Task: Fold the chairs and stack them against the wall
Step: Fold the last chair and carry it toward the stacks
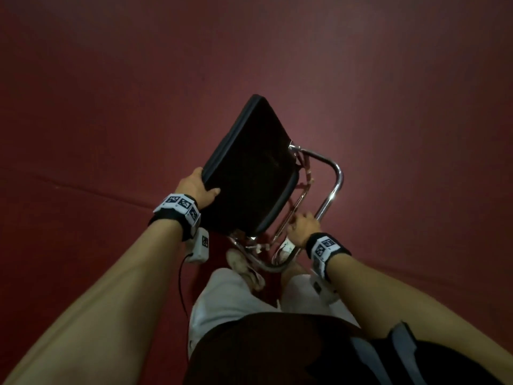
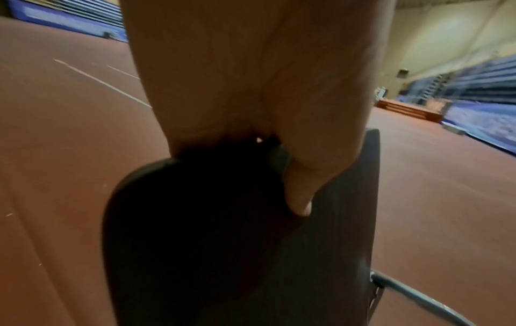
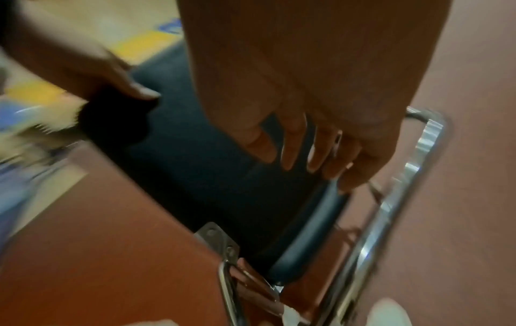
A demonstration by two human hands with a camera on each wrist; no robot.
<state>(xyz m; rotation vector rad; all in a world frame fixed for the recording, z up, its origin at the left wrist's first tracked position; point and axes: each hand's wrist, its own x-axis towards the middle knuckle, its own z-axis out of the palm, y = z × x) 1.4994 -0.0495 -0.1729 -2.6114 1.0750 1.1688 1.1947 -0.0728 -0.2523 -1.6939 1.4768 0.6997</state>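
I hold one folding chair tilted above the red floor. Its dark padded seat [image 1: 249,168] [image 2: 335,242] [image 3: 195,165] slants up and away from me, with the chrome tube frame [image 1: 337,179] [image 2: 413,295] [image 3: 427,141] to its right. My left hand [image 1: 197,187] [image 2: 298,194] grips the seat's near left corner, thumb on the top face. My right hand [image 1: 304,226] [image 3: 307,143] sits at the near right, between the seat edge and the outer tube. Its fingers hang loosely spread over an inner rail and wrap nothing that I can see. The right wrist view is blurred.
Red sports floor [image 1: 111,107] lies all around, with a seam at the left. My shoes [image 1: 244,265] stand just below the chair's frame. Far off, the left wrist view shows blue bleachers [image 2: 488,81], a low wooden platform [image 2: 405,110] and a pale wall [image 2: 446,33].
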